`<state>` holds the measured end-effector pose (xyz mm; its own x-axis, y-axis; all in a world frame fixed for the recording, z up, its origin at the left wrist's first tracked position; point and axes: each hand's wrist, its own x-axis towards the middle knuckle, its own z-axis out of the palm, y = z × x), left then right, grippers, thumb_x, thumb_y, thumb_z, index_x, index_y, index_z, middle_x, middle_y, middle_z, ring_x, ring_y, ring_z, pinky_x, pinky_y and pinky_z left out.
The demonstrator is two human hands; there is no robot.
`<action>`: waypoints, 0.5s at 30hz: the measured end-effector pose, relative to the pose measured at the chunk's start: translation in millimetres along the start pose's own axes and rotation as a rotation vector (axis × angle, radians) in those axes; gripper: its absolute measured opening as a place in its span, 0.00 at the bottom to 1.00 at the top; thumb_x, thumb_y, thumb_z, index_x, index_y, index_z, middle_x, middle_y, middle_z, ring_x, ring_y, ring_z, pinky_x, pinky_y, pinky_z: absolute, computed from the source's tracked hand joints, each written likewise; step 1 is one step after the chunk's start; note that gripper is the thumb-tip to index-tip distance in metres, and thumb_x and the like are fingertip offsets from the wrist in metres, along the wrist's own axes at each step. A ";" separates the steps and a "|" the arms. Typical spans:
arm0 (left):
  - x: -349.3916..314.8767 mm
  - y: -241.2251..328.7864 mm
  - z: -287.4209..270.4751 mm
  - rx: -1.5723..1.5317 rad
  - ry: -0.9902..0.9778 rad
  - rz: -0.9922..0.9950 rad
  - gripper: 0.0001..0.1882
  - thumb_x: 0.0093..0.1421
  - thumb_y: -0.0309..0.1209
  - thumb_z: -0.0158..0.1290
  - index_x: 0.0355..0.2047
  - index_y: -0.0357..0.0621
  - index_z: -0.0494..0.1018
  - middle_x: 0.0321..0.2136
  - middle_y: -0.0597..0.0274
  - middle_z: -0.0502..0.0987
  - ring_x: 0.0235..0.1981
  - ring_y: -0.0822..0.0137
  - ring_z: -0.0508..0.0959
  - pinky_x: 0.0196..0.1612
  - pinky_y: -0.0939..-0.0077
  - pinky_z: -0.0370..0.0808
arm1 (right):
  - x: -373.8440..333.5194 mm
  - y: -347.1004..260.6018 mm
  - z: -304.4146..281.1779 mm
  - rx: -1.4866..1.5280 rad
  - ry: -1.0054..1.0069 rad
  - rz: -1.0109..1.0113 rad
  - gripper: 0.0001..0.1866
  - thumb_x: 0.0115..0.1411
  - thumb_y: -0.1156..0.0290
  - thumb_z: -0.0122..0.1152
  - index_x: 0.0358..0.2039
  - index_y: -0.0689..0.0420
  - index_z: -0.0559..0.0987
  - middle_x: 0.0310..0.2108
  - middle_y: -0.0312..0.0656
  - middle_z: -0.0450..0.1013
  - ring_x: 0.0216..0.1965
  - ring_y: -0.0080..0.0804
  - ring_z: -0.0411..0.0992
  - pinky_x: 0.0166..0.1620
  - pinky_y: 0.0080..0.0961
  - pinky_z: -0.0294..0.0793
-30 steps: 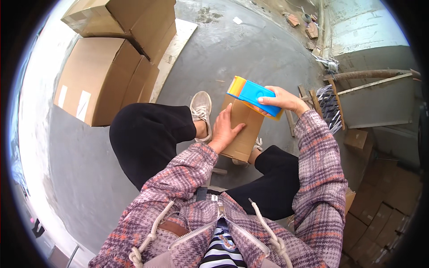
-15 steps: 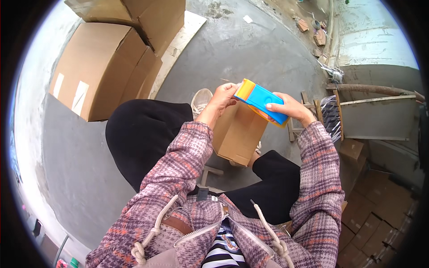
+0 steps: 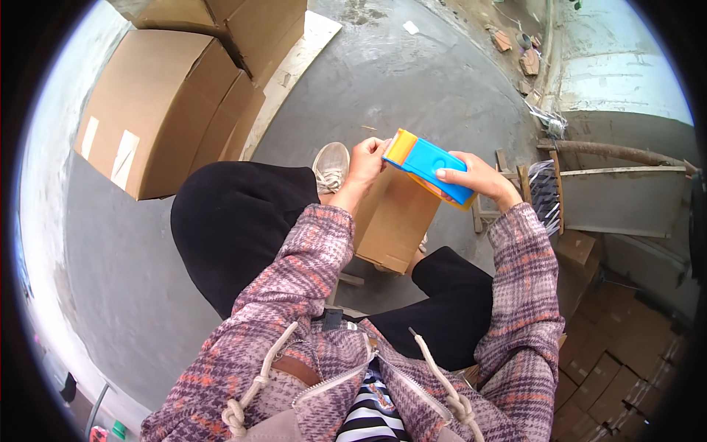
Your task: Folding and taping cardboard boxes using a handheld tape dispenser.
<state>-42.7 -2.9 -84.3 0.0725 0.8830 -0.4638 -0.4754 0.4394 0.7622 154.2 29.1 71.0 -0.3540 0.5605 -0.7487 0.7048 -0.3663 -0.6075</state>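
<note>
A blue and yellow tape dispenser (image 3: 434, 168) is held tilted above a small cardboard box (image 3: 394, 221) between my legs. My right hand (image 3: 471, 177) wraps round its blue end, thumb on top and fingers underneath. At the yellow end, my left hand (image 3: 366, 163) has its thumb and fingers pinched together against the edge. What lies between those left fingertips is too small to make out. The dispenser hides the box's far right part.
Large cardboard boxes (image 3: 155, 103) stand at the far left on a pale board (image 3: 294, 74). To the right are a bundle of silvery strips (image 3: 543, 195), a wooden pole (image 3: 626, 151) and a grey panel (image 3: 626, 199). Flattened cardboard (image 3: 611, 368) lies at the lower right.
My left hand has drawn slightly closer in at the yellow end, its fingers more bunched. The dispenser and my right hand have barely moved.
</note>
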 end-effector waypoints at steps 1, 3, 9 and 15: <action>-0.7 -1.7 -1.1 -0.002 0.002 0.000 0.13 0.61 0.36 0.53 0.21 0.44 0.69 0.14 0.74 0.66 0.14 0.82 0.63 0.17 0.86 0.59 | 0.4 -0.3 0.5 -0.001 -0.002 0.001 0.36 0.49 0.47 0.62 0.48 0.65 0.70 0.38 0.42 0.72 0.38 0.24 0.70 0.43 0.22 0.69; -1.1 -5.5 -4.4 0.027 -0.010 -0.021 0.11 0.61 0.36 0.51 0.25 0.44 0.70 0.17 0.73 0.67 0.16 0.82 0.63 0.20 0.86 0.61 | 0.6 -0.6 1.6 0.017 -0.008 0.009 0.36 0.49 0.46 0.62 0.47 0.66 0.71 0.38 0.42 0.72 0.39 0.24 0.69 0.44 0.22 0.68; -0.7 -19.6 -8.5 -0.042 0.085 -0.043 0.11 0.60 0.36 0.53 0.26 0.43 0.71 0.17 0.73 0.67 0.16 0.82 0.62 0.19 0.87 0.61 | -6.4 4.2 -4.6 -0.015 -0.029 0.078 0.37 0.48 0.45 0.62 0.45 0.67 0.72 0.38 0.43 0.72 0.39 0.26 0.69 0.44 0.23 0.68; 5.8 -33.7 -5.4 -0.019 0.108 -0.033 0.11 0.60 0.36 0.53 0.26 0.43 0.71 0.17 0.74 0.66 0.16 0.82 0.62 0.19 0.87 0.61 | -10.1 7.1 -4.2 -0.049 0.018 0.027 0.34 0.48 0.42 0.61 0.38 0.65 0.75 0.31 0.43 0.73 0.34 0.26 0.71 0.40 0.24 0.70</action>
<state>-31.0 -13.4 -115.1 -0.0064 0.8448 -0.5351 -0.4910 0.4635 0.7376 165.4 23.9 75.4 -0.3235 0.5639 -0.7599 0.7436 -0.3451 -0.5727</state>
